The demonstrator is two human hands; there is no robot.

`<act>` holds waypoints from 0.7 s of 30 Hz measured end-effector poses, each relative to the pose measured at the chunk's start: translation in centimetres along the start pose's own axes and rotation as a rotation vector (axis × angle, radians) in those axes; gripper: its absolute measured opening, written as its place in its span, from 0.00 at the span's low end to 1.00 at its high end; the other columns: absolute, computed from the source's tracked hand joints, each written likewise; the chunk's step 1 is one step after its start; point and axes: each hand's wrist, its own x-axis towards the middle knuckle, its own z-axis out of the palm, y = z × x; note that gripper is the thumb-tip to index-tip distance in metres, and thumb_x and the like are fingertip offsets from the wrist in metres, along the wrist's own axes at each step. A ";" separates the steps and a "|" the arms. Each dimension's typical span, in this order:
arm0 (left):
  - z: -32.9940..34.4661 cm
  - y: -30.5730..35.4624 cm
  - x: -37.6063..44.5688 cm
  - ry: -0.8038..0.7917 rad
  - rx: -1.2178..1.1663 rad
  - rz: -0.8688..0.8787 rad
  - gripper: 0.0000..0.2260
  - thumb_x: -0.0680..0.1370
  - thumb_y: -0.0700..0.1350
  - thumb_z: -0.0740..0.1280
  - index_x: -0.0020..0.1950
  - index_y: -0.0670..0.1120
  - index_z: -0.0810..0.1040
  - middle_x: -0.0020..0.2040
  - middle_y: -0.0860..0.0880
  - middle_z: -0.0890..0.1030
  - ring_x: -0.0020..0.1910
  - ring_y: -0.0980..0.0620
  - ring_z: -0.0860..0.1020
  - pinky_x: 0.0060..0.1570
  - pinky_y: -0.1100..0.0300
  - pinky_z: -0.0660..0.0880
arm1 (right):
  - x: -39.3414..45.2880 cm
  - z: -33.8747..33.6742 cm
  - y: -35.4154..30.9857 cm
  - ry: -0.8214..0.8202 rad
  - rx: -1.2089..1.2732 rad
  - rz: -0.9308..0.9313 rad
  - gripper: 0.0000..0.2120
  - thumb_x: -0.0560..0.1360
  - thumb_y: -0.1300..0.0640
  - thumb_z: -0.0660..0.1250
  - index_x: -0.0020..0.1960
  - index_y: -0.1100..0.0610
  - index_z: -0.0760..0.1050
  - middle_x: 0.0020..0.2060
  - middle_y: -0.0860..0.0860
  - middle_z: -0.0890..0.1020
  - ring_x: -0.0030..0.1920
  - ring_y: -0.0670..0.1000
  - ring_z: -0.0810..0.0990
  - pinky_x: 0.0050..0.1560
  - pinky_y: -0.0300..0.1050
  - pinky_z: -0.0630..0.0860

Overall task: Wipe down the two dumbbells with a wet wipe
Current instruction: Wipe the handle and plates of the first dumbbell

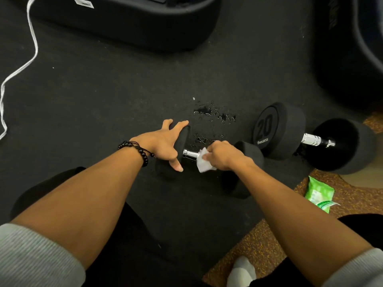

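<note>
1. The near dumbbell [244,162] lay on the black floor mat [103,100], its chrome handle [190,153] running left to right between two black heads.
2. The left hand [165,143], fingers spread open, pressed on the left head of that dumbbell.
3. The right hand [222,155] was closed around a white wet wipe [204,163], holding it against the handle.
4. The second dumbbell [279,131], marked 20, lay just beyond to the right, untouched by either hand.
5. Water droplets [213,116] spotted the mat on the far side of the near dumbbell.
6. A green wipes packet [320,193] lay on the speckled floor [269,245] at the near right.
</note>
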 end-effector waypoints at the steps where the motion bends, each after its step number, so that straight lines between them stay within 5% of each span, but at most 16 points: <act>1: 0.0 0.0 0.0 0.003 0.001 0.001 0.64 0.61 0.51 0.84 0.76 0.66 0.36 0.78 0.51 0.34 0.72 0.36 0.65 0.66 0.42 0.71 | -0.1 -0.1 -0.1 -0.004 -0.055 -0.014 0.17 0.75 0.47 0.66 0.58 0.57 0.76 0.52 0.56 0.75 0.53 0.59 0.77 0.49 0.48 0.72; 9: 0.0 -0.1 0.2 -0.005 -0.003 -0.003 0.63 0.61 0.50 0.83 0.76 0.66 0.37 0.78 0.52 0.35 0.73 0.36 0.64 0.65 0.41 0.72 | -0.8 3.7 -2.8 0.297 -0.057 -0.271 0.20 0.78 0.53 0.63 0.69 0.54 0.70 0.60 0.56 0.77 0.59 0.63 0.76 0.55 0.55 0.74; 12: -0.1 -0.1 0.3 -0.004 0.003 -0.006 0.63 0.61 0.51 0.83 0.76 0.66 0.36 0.78 0.51 0.35 0.71 0.36 0.66 0.66 0.41 0.71 | -1.6 2.5 -1.5 0.396 -0.186 -0.313 0.14 0.78 0.53 0.63 0.62 0.52 0.76 0.51 0.56 0.80 0.55 0.60 0.77 0.47 0.50 0.72; 17: -0.3 -0.1 0.4 -0.002 -0.005 0.005 0.63 0.60 0.52 0.84 0.76 0.66 0.37 0.79 0.52 0.36 0.69 0.36 0.69 0.63 0.43 0.74 | -3.4 0.9 1.8 0.284 -0.574 -0.226 0.12 0.79 0.55 0.60 0.57 0.59 0.76 0.53 0.58 0.80 0.57 0.59 0.73 0.50 0.49 0.71; 21: -0.3 0.0 0.5 0.003 -0.003 -0.007 0.63 0.60 0.51 0.84 0.77 0.66 0.37 0.79 0.52 0.36 0.73 0.36 0.64 0.66 0.42 0.71 | -4.1 3.0 -0.1 0.296 -0.469 -0.256 0.14 0.79 0.66 0.55 0.63 0.63 0.69 0.60 0.61 0.74 0.60 0.60 0.73 0.59 0.52 0.70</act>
